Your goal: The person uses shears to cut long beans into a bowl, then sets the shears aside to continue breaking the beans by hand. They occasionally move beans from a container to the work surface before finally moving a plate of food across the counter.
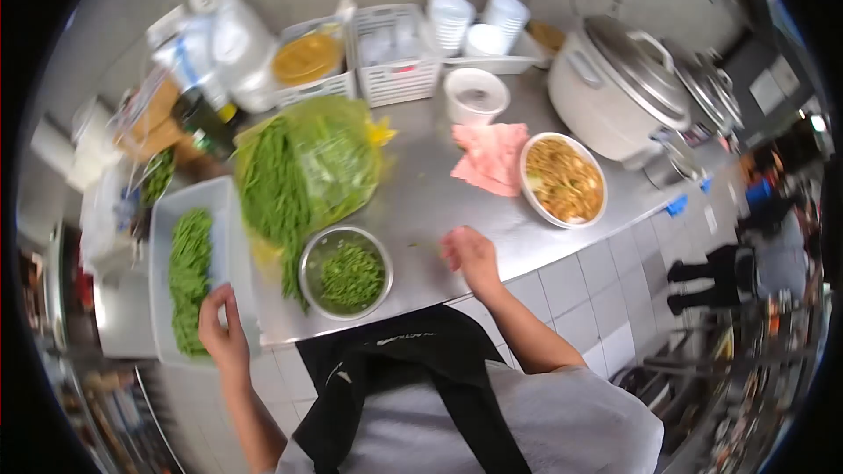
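My left hand is over the right edge of a pale plastic tub, beside the green vegetables in it. Whether its fingers hold anything is too small to tell. Above the steel table's front part is my right hand, fingers bent, with something pinkish at the fingertips that I cannot make out. Between the hands stands a steel bowl of chopped greens. Long green beans lie on a yellow-green plastic bag behind the bowl.
A white bowl of noodles sits near the table's right edge, beside a pink cloth. Behind are a lidded white tub, a large cooker and white baskets. Another person stands far right.
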